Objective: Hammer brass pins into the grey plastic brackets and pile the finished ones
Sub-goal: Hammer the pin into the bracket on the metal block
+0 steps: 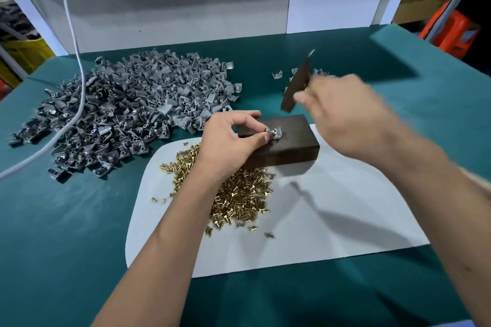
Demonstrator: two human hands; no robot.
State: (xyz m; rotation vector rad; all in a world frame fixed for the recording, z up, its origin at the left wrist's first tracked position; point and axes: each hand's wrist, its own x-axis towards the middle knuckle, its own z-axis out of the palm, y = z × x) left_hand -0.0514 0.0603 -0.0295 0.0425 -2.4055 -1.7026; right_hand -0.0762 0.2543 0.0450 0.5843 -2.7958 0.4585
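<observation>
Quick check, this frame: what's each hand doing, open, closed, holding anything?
Left hand: pinches a grey bracket on the dark block.
Right hand: grips a dark hammering tool, raised and motion-blurred.

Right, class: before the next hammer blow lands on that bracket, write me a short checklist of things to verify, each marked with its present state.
1. Bracket sits on the dark block: ok.
2. Left hand pinches the bracket steady: ok.
3. Right hand grips the raised hammer: ok.
4. Left fingertips away from the strike spot: not ok, they touch the bracket.
5. Pin upright in the bracket: cannot tell.
6. Brass pins at hand: ok.
</observation>
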